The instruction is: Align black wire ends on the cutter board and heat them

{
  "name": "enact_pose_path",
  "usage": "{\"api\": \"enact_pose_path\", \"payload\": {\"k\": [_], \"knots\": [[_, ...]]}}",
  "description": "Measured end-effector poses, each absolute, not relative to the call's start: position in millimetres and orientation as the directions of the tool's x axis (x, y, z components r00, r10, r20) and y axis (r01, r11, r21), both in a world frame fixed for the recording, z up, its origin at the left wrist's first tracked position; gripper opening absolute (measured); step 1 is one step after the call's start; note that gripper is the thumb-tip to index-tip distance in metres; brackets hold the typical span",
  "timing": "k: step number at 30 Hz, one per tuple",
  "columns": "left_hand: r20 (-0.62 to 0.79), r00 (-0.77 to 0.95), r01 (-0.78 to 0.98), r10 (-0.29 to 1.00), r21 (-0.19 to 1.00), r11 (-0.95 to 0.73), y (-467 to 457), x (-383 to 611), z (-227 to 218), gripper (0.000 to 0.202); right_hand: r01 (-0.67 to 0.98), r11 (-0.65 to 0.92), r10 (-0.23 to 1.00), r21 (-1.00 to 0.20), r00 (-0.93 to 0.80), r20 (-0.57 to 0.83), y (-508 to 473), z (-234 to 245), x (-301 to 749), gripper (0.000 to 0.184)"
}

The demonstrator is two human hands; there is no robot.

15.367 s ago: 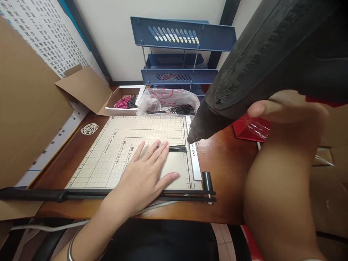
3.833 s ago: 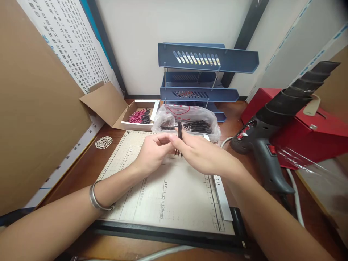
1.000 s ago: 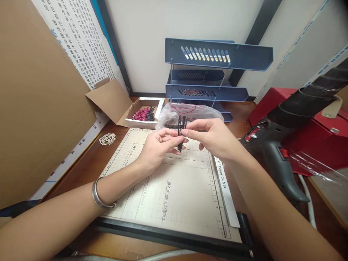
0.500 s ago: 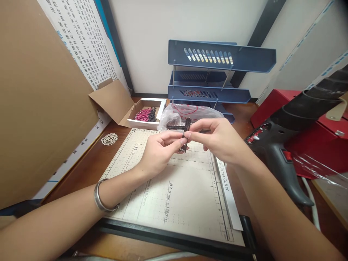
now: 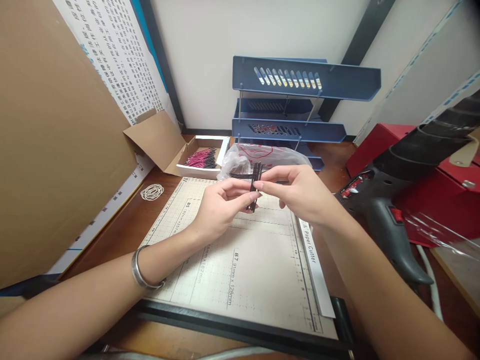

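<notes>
Both my hands meet above the far part of a beige paper cutter board (image 5: 240, 270). My left hand (image 5: 221, 207) pinches a small bundle of thin black sticks (image 5: 255, 176), which stands nearly upright. My right hand (image 5: 300, 192) pinches the same bundle from the right, thumb and forefinger closed on its middle. A metal bangle sits on my left wrist. Just behind the bundle lies a clear plastic bag (image 5: 262, 155) holding more black sticks.
A black heat gun (image 5: 386, 205) rests at the right beside a red box (image 5: 420, 165). A small white box of pink-tipped sticks (image 5: 200, 159) and rubber bands (image 5: 152, 191) lie at the left. Blue stacked trays (image 5: 300, 100) stand against the wall. Cardboard leans at the left.
The heat gun once in my right hand now lies at the right. In the last second both hands stayed pinched on the bundle, which tilted slightly.
</notes>
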State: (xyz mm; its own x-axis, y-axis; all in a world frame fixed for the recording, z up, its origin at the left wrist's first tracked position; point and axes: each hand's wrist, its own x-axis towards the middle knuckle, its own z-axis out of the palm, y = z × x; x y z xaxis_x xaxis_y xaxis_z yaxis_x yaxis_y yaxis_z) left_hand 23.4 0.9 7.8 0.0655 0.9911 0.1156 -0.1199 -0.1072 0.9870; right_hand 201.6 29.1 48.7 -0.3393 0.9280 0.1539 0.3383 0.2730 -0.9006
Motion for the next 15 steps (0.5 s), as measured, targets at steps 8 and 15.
{"api": "enact_pose_path", "payload": {"k": [8,15], "knots": [[0.190,0.042,0.182,0.981,0.964,-0.195,39.0,6.3,19.1,0.026,0.447,0.155,0.986,-0.881,-0.121,0.112,33.3,61.1,216.8,0.041],[0.176,0.458,0.805,0.871,0.334,-0.490,130.8,19.6,22.8,0.018,0.352,0.144,0.983,-0.925,0.060,0.176,27.9,84.1,244.7,0.040]]}}
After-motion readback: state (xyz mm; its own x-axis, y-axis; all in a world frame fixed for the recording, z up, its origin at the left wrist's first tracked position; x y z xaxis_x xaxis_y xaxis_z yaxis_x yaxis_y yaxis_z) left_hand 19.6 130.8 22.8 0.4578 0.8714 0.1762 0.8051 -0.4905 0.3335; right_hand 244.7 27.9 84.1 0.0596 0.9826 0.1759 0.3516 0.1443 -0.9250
